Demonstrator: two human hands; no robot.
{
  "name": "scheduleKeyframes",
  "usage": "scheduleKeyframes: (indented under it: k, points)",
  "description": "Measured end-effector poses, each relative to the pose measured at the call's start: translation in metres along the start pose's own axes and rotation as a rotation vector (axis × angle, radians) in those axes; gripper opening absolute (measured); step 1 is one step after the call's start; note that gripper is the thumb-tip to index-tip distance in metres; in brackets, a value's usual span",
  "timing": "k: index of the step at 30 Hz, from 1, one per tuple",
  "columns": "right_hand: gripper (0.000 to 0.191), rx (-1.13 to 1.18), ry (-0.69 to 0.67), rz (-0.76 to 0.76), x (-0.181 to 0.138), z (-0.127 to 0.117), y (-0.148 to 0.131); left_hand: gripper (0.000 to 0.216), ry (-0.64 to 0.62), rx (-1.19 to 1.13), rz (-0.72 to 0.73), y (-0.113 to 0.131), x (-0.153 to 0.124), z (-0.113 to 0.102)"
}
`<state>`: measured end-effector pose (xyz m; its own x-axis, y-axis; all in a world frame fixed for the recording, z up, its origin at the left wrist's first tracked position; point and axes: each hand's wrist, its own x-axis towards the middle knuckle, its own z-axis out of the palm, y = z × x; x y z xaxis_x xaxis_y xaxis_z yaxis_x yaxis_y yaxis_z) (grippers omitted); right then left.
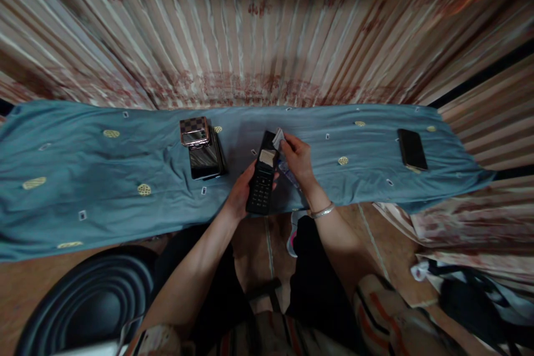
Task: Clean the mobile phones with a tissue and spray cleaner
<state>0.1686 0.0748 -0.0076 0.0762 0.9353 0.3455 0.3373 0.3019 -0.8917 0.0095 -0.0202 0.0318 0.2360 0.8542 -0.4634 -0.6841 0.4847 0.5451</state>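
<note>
My left hand (242, 192) is wrapped round an unfolded black flip phone (262, 183), its keypad facing up and its screen half pointing away from me. The screen shows a pale area. At the upper right edge of the phone, my right hand (297, 156) pinches a small whitish cloth or tissue (278, 136) against the screen half. Beneath my right hand lies a clear, bluish plastic-looking item (287, 174), partly hidden. A silver bracelet (323, 211) circles my right wrist.
A checkered folding phone (194, 131) rests on the far end of a dark phone or tablet (206, 161) at left. Another black phone (412, 148) lies at right on the blue cloth-covered table (167, 194). A curtain (258, 33) hangs behind; a ribbed black round object (95, 300) stands lower left.
</note>
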Motion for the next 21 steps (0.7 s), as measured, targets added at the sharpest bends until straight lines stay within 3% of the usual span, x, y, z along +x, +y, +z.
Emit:
scheduleKeyframes:
  k: [21]
  points:
    - [0.035,0.069,0.012,-0.020,-0.002,-0.007,-0.012,0.042,0.061,0.042,-0.057,0.001,-0.001,-0.005]
